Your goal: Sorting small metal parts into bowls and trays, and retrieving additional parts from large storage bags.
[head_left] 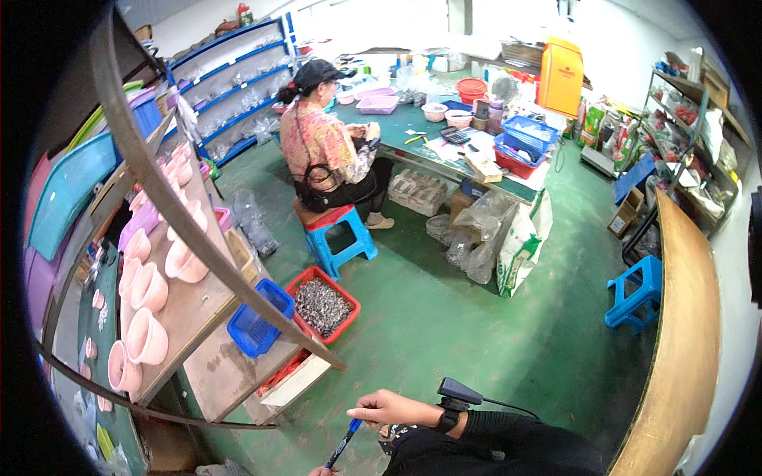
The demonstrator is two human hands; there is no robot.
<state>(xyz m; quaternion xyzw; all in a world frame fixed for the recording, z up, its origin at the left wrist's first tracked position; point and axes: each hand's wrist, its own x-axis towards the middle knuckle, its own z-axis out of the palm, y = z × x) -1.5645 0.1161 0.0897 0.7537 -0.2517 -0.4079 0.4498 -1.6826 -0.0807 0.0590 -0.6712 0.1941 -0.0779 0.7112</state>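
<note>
Gripping blue pen (343,444), my right hand (389,407) (left hand (322,471): can't tell); open floor (432,317) past right rim of red basket (355,308).

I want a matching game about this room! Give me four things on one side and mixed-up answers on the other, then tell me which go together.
Things:
1. Pen
2. Tub
3. Bowls
4. Cap

Answers:
A. On the seated person's head
B. Pink, on a wooden shelf
C. At the fingertips of the right hand
D. Red, with small grey pieces inside

Pairs: 1-C, 2-D, 3-B, 4-A
</note>
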